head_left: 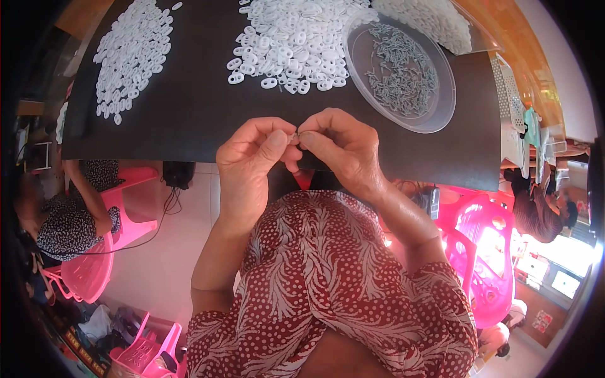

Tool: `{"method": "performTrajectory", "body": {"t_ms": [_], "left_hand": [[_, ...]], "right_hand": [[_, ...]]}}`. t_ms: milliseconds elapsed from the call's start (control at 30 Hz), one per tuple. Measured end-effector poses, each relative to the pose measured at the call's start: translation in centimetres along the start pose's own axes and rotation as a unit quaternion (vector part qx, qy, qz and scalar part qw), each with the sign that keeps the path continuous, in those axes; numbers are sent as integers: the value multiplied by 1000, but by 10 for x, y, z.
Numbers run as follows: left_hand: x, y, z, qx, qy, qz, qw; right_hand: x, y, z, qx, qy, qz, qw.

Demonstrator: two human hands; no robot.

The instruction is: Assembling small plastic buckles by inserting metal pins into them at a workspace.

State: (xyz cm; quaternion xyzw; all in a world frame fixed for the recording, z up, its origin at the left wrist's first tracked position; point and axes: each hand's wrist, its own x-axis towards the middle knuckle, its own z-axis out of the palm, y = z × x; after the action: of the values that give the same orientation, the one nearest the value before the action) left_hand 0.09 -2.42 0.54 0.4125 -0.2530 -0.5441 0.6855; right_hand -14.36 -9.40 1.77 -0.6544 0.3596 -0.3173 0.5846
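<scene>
My left hand (252, 157) and my right hand (345, 146) meet fingertip to fingertip just above the near edge of the dark table (170, 135). Between the left thumb and fingers a tiny pale piece (293, 138) shows. The right thumb and forefinger pinch at the same spot, and they hide most of what they grip. Beyond my hands lies a heap of white oval plastic pieces with holes (296, 47). To the right of it, a round clear tub (449, 104) holds many small grey metal pieces (403, 72), too small to name surely.
Another pile of white oval pieces (135, 60) lies at the far left. A clear container with whitish pieces (435, 22) stands at the far right. Pink plastic chairs (485, 264) flank me. Another person (79, 208) sits at left, and a cable (148, 236) crosses the floor.
</scene>
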Motion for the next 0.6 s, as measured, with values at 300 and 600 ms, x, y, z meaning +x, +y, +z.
{"method": "performTrajectory", "body": {"t_ms": [300, 600], "left_hand": [[-5, -7, -4, -11, 26, 15, 999], [-5, -8, -6, 0, 25, 14, 1000]], "right_hand": [[1, 0, 0, 31, -23, -1, 999], [2, 2, 3, 61, -45, 46, 996]]}}
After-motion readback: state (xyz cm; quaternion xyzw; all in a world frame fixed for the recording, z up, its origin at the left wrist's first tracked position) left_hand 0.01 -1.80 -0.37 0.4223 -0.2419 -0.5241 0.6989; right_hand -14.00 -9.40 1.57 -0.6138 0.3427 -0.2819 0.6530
